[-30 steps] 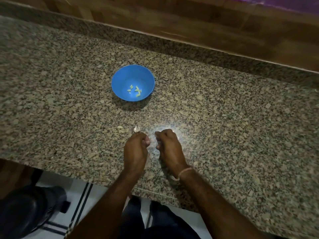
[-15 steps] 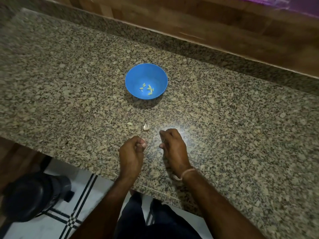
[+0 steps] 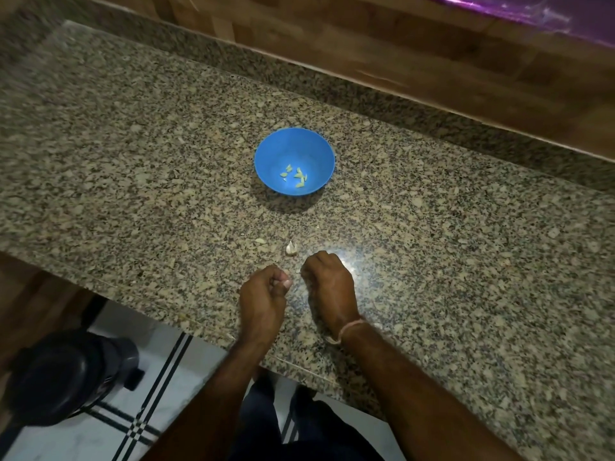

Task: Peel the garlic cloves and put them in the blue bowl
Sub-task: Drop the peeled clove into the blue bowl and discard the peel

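At the bottom of the frame the person's dark trousers stand over a pale tiled floor with black stripes. A black rounded object, perhaps a stool or bin, sits at lower left. Both bare forearms reach up over the near edge of the speckled granite desk.

The left hand is clenched, its thumb pressed against the curled fingertips. The right hand is clenched too, knuckles up, and a pale thread band circles its wrist. The two hands sit close together but apart, and whether either pinches a clove or a bit of skin cannot be told from this angle.

Just beyond the hands, one unpeeled garlic clove lies on the desk, with a small pale scrap to its left. Farther up, at the centre of the frame, the blue bowl stands upright with several peeled cloves on its bottom. A wooden wall runs behind the desk, and something purple shows at upper right.
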Demonstrator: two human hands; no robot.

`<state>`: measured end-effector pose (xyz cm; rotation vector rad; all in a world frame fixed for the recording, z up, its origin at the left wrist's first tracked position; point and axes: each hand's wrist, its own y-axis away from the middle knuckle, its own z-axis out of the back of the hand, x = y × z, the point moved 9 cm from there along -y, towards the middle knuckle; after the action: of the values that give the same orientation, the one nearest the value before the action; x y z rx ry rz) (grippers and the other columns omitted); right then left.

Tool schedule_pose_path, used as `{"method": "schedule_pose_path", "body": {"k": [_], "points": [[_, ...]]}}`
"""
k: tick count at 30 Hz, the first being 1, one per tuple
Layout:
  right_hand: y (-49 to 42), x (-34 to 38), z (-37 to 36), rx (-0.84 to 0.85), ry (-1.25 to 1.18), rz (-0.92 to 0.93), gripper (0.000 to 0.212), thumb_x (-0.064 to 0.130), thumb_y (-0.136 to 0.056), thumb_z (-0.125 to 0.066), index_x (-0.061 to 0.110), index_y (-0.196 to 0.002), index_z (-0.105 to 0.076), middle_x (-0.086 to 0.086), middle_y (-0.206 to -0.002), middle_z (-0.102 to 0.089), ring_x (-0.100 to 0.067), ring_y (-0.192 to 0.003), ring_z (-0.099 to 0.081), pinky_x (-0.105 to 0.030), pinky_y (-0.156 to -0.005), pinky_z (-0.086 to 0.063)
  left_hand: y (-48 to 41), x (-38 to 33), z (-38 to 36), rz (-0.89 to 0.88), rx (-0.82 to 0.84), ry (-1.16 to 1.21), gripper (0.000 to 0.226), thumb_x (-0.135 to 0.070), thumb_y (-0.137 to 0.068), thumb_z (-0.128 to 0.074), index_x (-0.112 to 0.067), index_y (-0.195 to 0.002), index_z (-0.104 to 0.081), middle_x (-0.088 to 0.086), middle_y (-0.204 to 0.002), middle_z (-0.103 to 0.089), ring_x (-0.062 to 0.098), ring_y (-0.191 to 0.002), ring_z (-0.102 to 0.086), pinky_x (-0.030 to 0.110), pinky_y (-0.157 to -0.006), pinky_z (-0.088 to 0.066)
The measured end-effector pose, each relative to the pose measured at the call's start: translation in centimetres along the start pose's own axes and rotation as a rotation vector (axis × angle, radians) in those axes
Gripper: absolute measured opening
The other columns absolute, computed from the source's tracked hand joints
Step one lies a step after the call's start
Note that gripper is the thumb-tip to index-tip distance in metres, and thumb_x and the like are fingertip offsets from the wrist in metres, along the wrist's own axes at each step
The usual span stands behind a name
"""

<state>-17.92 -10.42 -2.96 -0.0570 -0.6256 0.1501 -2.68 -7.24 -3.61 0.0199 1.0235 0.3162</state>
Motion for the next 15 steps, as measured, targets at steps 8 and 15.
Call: {"method": "schedule_pose_path", "body": {"k": [8,15], "points": [[0.9,-0.4,-0.5,-0.044,-0.154,-0.067,0.041,-0.018,-0.083,-0.062,0.02,-0.099,-0.061,0.005,-0.098,-0.055,-0.017,-0.092,-0.053,-0.041,-0.071,-0.053,0.1,1.3,1.2,0.089,-0.043,0.004,0.018,-0.01,-0.093,-0.072,-0.023,-0.08,-0.069,-0.009,-0.077,-0.07,0.011,-0.074,-0.065,0.025,-0.066,-0.048],[0.5,0.6,-1.4,0.02,-0.135,0.004,0.049,-0.013,-0.086,-0.068,0.017,-0.125,-0.069,0.004,-0.111,-0.058,-0.017,-0.103,-0.055,-0.035,-0.075,-0.057,0.2,0.9,1.6,0.08,-0.039,-0.021,0.018,-0.01,-0.092,-0.072,-0.022,-0.08,-0.069,-0.01,-0.071,-0.067,-0.005,-0.065,-0.058,0.007,-0.056,-0.037]]}}
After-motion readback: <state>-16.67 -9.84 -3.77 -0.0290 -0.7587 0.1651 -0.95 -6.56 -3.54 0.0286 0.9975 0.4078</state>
